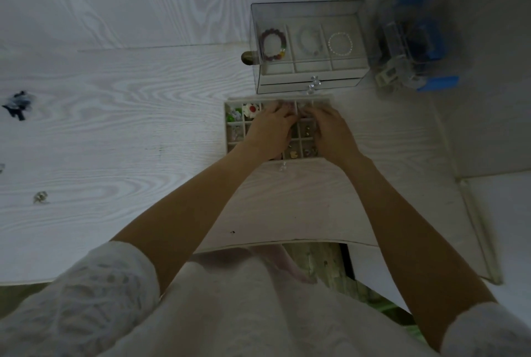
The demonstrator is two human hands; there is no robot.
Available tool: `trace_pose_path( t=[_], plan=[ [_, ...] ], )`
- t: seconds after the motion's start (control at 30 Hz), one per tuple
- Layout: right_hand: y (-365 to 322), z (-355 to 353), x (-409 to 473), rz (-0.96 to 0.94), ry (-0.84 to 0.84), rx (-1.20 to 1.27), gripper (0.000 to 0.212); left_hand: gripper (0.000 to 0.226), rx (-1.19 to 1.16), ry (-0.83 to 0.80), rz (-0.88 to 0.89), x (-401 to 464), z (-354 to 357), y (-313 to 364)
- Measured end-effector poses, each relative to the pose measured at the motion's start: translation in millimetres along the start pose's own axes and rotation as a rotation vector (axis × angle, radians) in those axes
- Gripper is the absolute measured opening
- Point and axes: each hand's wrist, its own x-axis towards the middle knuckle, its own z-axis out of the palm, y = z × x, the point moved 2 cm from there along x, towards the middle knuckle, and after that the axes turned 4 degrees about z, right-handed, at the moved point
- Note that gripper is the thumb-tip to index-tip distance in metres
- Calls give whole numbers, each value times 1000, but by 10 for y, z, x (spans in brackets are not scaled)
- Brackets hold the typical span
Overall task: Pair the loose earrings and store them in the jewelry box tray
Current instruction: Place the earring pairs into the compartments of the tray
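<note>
Both over the tray [227, 138] by the table's near edge: left hand [268, 134] and right hand [330, 132], fingers curled into far compartments, grip contents hidden. Loose earring [40, 197] far left. Beyond, clear jewelry box [309, 46].

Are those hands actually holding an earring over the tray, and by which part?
It cannot be told. Both the left hand and right hand reach into the tray, but their fingertips are blurred and dim, hiding any grip.
</note>
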Motion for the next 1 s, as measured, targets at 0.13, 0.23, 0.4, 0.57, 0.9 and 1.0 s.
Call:
trace_pose_path(
  t=[0.13,0.23,0.4,0.57,0.9,1.0],
  plan=[
    [-247,-200,-89,-32,178,11,32,39,-136,178,-38,-162,-196,-33],
    [-744,-282,-141,-223,154,-32,24,33,-240,414,-78,-581,-406,-201],
    [-1860,173,-19,-482,-121,-5,22,24,-253,527,-382,-1688,-661,-992],
    [-2816,836,260,-433,-394,244,25,26,-309,475,-736,-2694,-647,-2041],
    [-4453,1971,1209,-428,-415,153,49,61,-390,339,-1035,-2917,-811,-3678],
    [-4721,2218,1345,-510,-419,28,53,51,-404,398,-1008,-2897,-758,-3795]
  ],
)
